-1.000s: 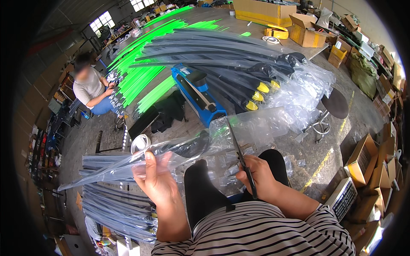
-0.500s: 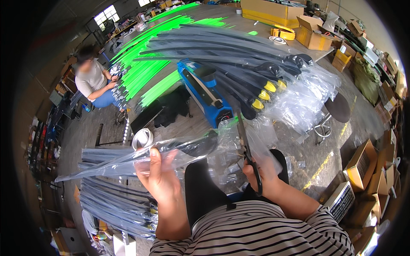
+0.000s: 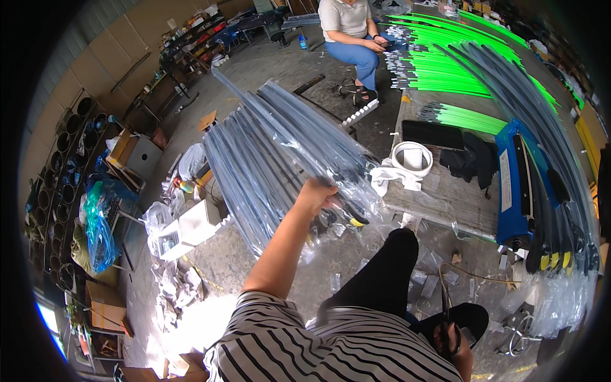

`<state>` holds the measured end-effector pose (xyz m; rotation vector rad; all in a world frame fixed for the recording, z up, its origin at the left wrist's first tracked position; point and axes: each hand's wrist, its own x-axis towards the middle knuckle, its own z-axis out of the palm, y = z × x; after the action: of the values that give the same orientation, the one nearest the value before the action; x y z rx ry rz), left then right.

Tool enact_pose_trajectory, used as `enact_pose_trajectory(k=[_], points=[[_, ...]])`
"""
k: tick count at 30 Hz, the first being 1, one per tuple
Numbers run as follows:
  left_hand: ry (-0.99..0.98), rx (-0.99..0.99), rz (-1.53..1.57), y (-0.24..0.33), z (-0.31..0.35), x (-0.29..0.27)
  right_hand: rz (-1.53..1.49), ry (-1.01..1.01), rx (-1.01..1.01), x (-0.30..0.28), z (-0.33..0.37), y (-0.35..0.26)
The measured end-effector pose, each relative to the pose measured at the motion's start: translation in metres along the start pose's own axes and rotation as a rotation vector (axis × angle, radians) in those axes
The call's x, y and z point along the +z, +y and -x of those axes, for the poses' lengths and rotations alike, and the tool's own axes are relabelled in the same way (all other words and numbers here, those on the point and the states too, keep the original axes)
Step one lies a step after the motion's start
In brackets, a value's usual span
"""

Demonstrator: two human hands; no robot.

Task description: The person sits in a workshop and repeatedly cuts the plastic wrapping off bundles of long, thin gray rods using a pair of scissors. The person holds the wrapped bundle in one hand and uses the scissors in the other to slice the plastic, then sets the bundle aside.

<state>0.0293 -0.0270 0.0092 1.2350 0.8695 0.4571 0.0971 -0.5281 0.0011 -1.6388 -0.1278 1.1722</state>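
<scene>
My left hand (image 3: pixel 315 196) reaches to a pile of long dark poles in clear plastic sleeves (image 3: pixel 245 172). Its fingers are closed on the near end of a sleeved pole on the upper part of the pile. A yellow tip (image 3: pixel 357 222) shows through the plastic beside the fingers. Low at the right, my right hand (image 3: pixel 459 349) is wrapped round the handles of dark scissors (image 3: pixel 447 307), whose blades point up. My palm and knee partly hide their surroundings there.
On the table (image 3: pixel 439 191) to the right stand a blue machine (image 3: pixel 517 184), a white tape roll (image 3: pixel 412 159), green rods (image 3: pixel 452 73) and more sleeved poles (image 3: pixel 547 121). A seated person (image 3: pixel 347 25) is beyond. Plastic scraps litter the floor; a white box (image 3: pixel 191 229) stands left.
The view has swung left. My left hand has carried the sleeved pole from in front of me to the pile on the left. My right hand has lowered with the scissors.
</scene>
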Motion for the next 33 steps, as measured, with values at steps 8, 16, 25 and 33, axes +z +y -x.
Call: enact_pose_trajectory(k=[8,16,25,33], points=[[0.095,-0.463,-0.117,-0.063,-0.104,-0.055,-0.432,-0.026,0.173,-0.022,-0.082,0.048],[-0.329,-0.129,-0.966,-0.153,-0.183,-0.103,-0.458,0.041,0.154,-0.009,-0.1,0.04],[0.393,-0.261,-1.116,-0.08,-0.131,-0.043,-0.567,-0.136,0.224,-0.018,-0.109,0.058],[0.137,0.789,-0.459,0.121,-0.039,0.074,-0.686,-0.18,0.081,-0.024,-0.112,0.055]])
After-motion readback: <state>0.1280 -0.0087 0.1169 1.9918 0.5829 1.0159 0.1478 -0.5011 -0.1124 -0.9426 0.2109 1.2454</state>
